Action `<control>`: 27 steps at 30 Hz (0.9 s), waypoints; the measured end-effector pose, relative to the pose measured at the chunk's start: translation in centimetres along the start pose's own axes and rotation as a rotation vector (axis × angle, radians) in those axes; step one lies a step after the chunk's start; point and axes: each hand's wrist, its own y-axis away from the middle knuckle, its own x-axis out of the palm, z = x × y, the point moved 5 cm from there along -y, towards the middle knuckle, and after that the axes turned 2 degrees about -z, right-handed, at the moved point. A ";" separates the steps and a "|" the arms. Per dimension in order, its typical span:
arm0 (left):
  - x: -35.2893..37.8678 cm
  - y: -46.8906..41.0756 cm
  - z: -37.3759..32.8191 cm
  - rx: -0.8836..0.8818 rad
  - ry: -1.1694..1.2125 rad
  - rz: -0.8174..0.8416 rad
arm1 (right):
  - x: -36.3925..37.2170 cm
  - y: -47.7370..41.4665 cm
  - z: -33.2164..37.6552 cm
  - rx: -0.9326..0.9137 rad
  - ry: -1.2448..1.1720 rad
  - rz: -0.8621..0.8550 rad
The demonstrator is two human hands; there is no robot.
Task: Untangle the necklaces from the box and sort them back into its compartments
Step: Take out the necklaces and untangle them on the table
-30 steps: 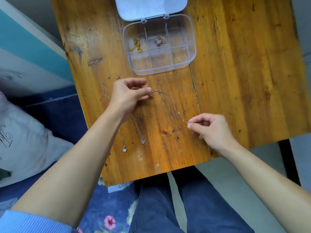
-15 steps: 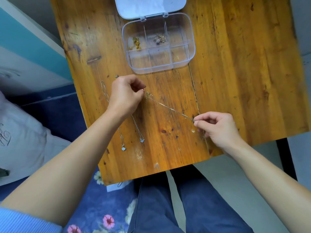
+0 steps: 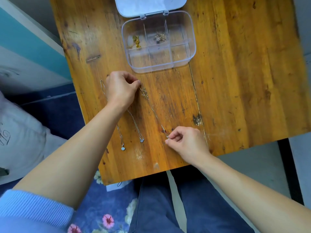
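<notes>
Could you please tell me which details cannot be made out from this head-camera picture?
- Head view, box lid: cut off by the top edge.
- Head view, left pendant necklace and right pendant necklace: parts hidden under the left hand and forearm.
- Head view, stretched chain: its lower end hidden inside the right hand pinch.
- Head view, gold piece and pale piece in the box: too small to tell whether tangled.

Worn wooden table (image 3: 244, 81), knots, dark stains. Clear compartment box (image 3: 158, 67) at far side, lid (image 3: 149, 4) open behind. Toward near edge: pendant necklace (image 3: 121, 140), second pendant necklace (image 3: 135, 123) side by side, apart. Third chain (image 3: 154, 113) stretched diagonally just beside.
</notes>
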 end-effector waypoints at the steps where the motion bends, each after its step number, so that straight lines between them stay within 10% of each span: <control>1: 0.0 -0.1 -0.1 0.017 -0.037 0.001 | 0.4 0.0 0.3 -0.016 0.054 -0.008; 9: -1.0 -1.3 -0.6 0.054 -0.060 0.136 | -1.3 -1.1 1.3 -0.018 0.208 0.065; 17: -3.5 -3.9 -0.7 -0.065 0.342 0.130 | -13.7 -9.7 9.2 -0.234 0.081 -0.354; 27: -1.9 -5.6 0.0 -0.130 0.510 0.243 | -8.2 -17.3 18.2 -0.405 0.403 -0.221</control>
